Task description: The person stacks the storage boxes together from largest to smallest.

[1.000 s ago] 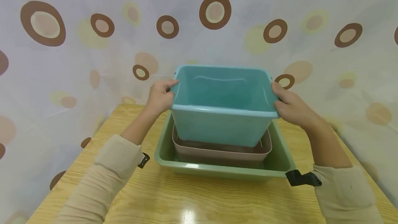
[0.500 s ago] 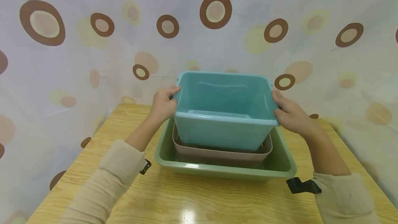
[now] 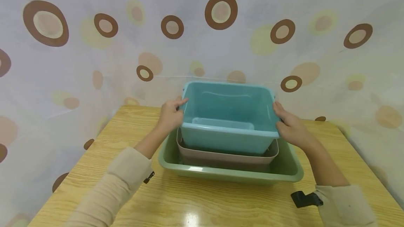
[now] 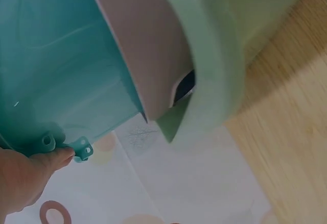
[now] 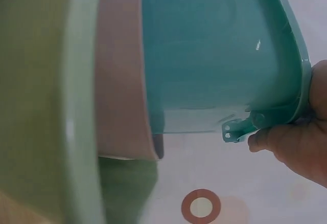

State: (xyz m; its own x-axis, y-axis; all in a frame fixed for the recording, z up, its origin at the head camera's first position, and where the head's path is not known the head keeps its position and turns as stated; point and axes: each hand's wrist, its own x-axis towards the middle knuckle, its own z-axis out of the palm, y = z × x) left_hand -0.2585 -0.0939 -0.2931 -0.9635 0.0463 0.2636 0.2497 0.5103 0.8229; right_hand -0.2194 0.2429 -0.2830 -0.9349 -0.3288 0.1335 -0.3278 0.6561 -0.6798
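A blue plastic bin (image 3: 230, 141) sits partly inside a brownish-pink bin (image 3: 221, 158), which stands in a larger green basin (image 3: 233, 176). My left hand (image 3: 170, 115) grips the blue bin's left rim, and my right hand (image 3: 291, 127) grips its right rim. In the left wrist view, the left hand (image 4: 25, 178) has a finger under the rim beside a small blue bracket (image 4: 82, 147). The right wrist view shows the right hand (image 5: 299, 137) curled at the rim near a matching bracket (image 5: 235, 130). The blue bin's visible inside is bare.
The basin stands on a wood-grain table (image 3: 189, 202). Behind and at both sides hangs a pale curtain (image 3: 126, 45) with brown rings and pastel dots. Black straps (image 3: 304, 199) show near the sleeves.
Both hands have moved down with the blue bin, so it sits lower in the brownish-pink bin. More of its inside floor shows now. The basin has stayed put.
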